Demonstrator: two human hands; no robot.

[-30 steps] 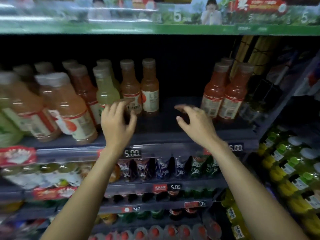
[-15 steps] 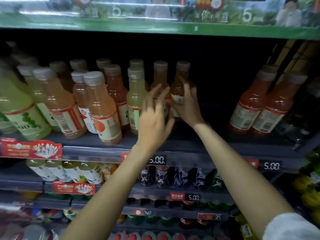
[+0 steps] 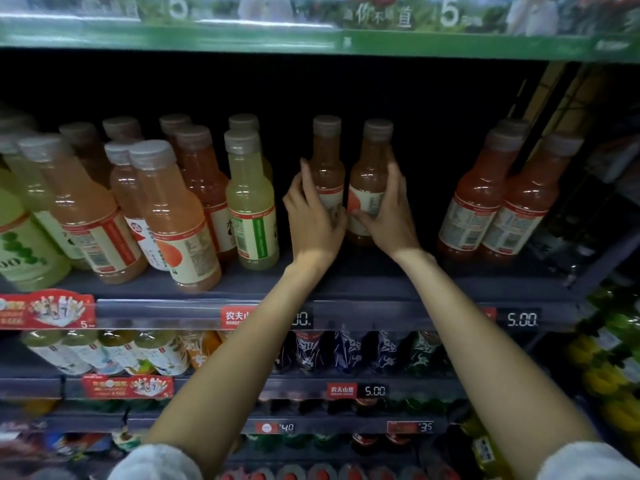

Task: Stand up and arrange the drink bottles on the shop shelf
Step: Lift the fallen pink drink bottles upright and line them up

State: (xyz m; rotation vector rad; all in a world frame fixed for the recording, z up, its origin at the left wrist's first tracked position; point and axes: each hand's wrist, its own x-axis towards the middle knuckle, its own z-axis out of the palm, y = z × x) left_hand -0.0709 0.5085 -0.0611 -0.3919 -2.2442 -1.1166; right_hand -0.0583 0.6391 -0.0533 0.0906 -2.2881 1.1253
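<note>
Pale green bottle (image 3: 252, 202) stands just left of hands, leaning orange bottles (image 3: 173, 220) crowd further left; two red bottles (image 3: 498, 199) well right. Left hand (image 3: 313, 216) wraps left orange bottle (image 3: 327, 157), right hand (image 3: 388, 216) wraps right orange bottle (image 3: 372, 181). Both upright mid-shelf (image 3: 363, 282), caps up, touching side by side.

I am reading a red tag (image 3: 239, 317) with 农夫山 on the strip under the shelf I am reaching into; my left arm is hiding its right end. Further right a price tag (image 3: 522, 319) is showing 5.00. One shelf lower, another red tag (image 3: 341, 390) is sitting beside a second 5.00 (image 3: 374, 390). The green banner (image 3: 450, 13) overhead is carrying a large 5. Bottle labels are staying too blurred to read.
</note>
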